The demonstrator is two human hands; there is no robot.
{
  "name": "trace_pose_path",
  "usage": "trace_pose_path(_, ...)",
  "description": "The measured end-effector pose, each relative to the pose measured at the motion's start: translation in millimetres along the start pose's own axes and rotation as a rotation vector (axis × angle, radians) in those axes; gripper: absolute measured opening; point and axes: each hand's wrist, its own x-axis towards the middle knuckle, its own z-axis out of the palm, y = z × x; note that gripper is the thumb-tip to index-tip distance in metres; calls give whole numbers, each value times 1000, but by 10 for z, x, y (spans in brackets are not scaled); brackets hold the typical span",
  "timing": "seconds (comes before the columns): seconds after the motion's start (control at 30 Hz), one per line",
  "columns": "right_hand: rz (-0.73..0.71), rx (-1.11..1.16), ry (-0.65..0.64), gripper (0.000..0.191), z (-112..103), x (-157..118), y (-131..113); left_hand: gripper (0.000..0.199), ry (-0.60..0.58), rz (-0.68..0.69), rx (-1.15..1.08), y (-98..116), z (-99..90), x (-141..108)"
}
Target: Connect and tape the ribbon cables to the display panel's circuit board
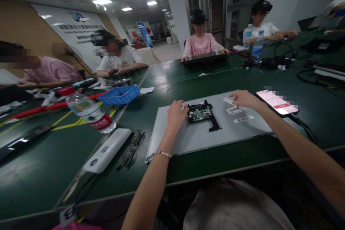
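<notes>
A flat grey display panel [183, 143] lies in front of me on the green table. Near its middle sits a black plastic bracket [215, 124] around a green circuit board [201, 115]. At the bracket's left edge, my left hand [176, 115] has its fingers bent and closed against it; the fingertips are partly hidden. Over the panel's right part is my right hand [246, 100], thumb and forefinger a little apart. Just below those fingers lie a white label [234, 110] and a barcode label [244, 119], stuck or resting on the panel.
A phone [277, 102] with a lit screen lies right of the panel. On the left are a water bottle [88, 111], a white power bank [107, 151], glasses [131, 150] and a blue tray [120, 95]. Several people sit around the table, one holding a dark panel [207, 58].
</notes>
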Motion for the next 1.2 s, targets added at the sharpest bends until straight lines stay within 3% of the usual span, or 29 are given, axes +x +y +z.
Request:
trace_pose_path(0.17, -8, 220, -112, 35, -85, -61, -81, 24, -5, 34, 4, -4, 9, -4)
trace_pose_path(0.37, -70, 561, -306, 30, -158, -217, -346, 24, 11, 55, -1, 20, -33, -7)
trace_pose_path(0.53, -183, 543, -430, 30, -122, -325, -589, 25, 26, 144, -10, 177, -123, -34)
trace_pose_path(0.67, -282, 478, -423, 37, -7, -353, -744, 27, -12, 335, -122, 395, -204, -100)
trace_pose_path(0.83, -253, 459, -343, 54, 86, -366, -839, 27, -312, 591, -252, 610, -240, -226)
trace_pose_path(0.9, -265, 465, -337, 58, 88, -369, -842, 25, -360, 663, -259, 642, -212, -261)
trace_pose_path(1.0, -299, 442, -345, 58, 76, -361, -812, 24, -377, 707, -223, 641, -151, -289)
trace_pose_path(1.2, -254, 468, -345, 36, 71, -317, -699, 33, -392, 677, -189, 636, -96, -324)
